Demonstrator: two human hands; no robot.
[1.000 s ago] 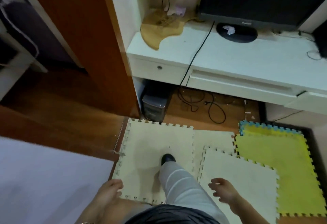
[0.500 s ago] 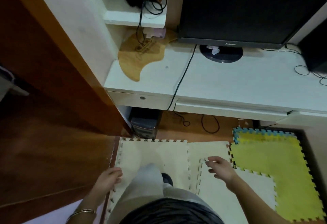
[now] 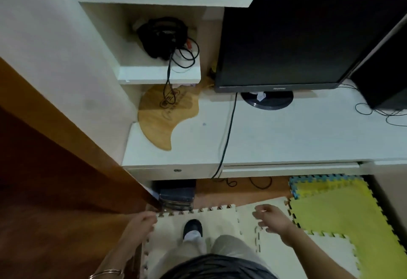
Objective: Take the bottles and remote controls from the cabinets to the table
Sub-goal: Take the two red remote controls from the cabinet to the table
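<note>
Standing on the foam mats at the bottom of the frame, facing the white surface that runs across the middle. Left grip at bottom centre-left, loosely curled around nothing. Right grip at bottom centre-right, fingers relaxed and spread, likewise empty. No bottle and no remote control anywhere in sight: none on the surface, none on the small shelf in the upper middle, holding only a dark tangle with wires, possibly headphones, too murky to say.

Judging the hazards from here:

- Could snag the black cable draped over the surface's front edge and, with that, tug the monitor at upper right.
- Could trip on the mats, loosely laid and not locked together near the yellow mat at lower right, with the shoe planted close to a seam.
- Could knock the wooden board lying just under the shelf while reaching up past it.
- Might drag the wires off the shelf when groping there for something unseen.
</note>
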